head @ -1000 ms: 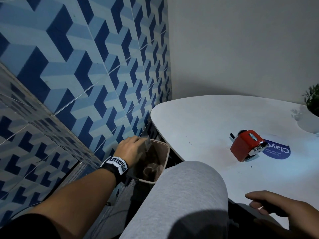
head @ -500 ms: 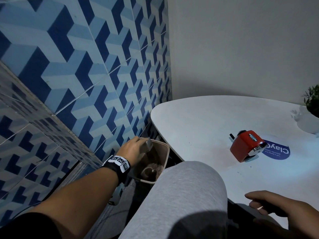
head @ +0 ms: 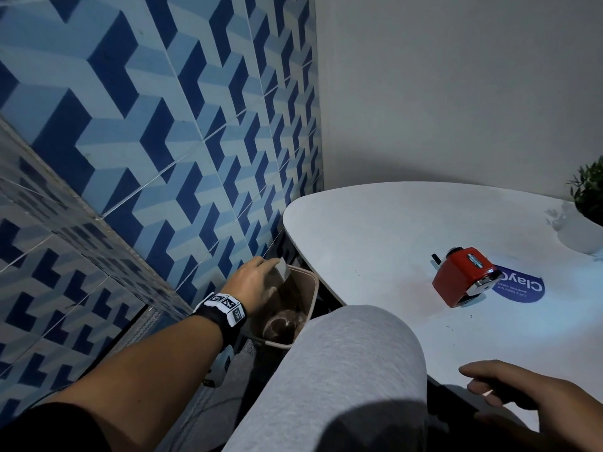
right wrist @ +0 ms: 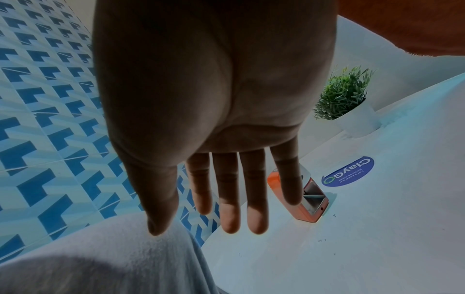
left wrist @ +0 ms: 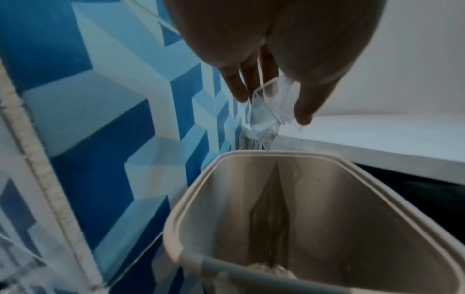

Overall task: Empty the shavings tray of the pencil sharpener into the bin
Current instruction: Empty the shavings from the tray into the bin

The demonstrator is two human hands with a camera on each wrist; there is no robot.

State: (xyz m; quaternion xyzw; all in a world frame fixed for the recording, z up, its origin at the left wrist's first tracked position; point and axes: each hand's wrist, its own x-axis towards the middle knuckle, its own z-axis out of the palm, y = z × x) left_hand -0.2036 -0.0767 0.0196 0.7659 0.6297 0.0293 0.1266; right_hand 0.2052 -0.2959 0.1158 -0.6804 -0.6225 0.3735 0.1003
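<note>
A person's left hand point(head: 251, 283) pinches the clear shavings tray point(left wrist: 270, 111) between thumb and fingers, tilted above the far rim of the beige bin point(left wrist: 297, 210) beside the blue tiled wall point(head: 146, 125). The tray looks empty, though the view is dim. The right hand point(head: 522, 399) rests with fingers spread and relaxed at the white counter's point(head: 391, 239) near edge. The red pencil sharpener point(head: 463, 277) sits on the counter, its slot open.

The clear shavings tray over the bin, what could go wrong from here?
The left hand holds the clear shavings tray only by the fingertips, so it might slip into the bin. It sits over the bin's far rim, near the table, so shavings could spill outside.
</note>
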